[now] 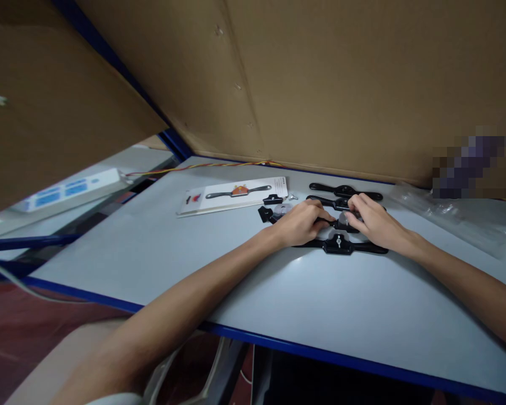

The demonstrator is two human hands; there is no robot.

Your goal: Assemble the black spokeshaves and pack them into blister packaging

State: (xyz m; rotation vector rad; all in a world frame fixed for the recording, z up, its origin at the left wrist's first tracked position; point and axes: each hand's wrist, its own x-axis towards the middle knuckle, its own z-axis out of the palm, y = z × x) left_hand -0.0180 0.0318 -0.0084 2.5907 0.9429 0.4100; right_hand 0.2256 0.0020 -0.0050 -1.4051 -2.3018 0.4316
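Note:
My left hand is closed, its thumb and fingers pinching the middle of a black spokeshave low over the table. My right hand is curled at the same tool's central part, fingertips bent together; exactly what they pinch is partly hidden. Nearer to me lies another spokeshave, a small screw at its centre. Beyond my hands are a third spokeshave body and a farther black one. Small black plates and a silver screw rest left of them. Clear plastic shows beside my left hand.
A printed spokeshave package lies at the back left of the grey table. Clear plastic packaging is on the right. Cardboard walls enclose the back and left. A power strip sits beyond the left edge.

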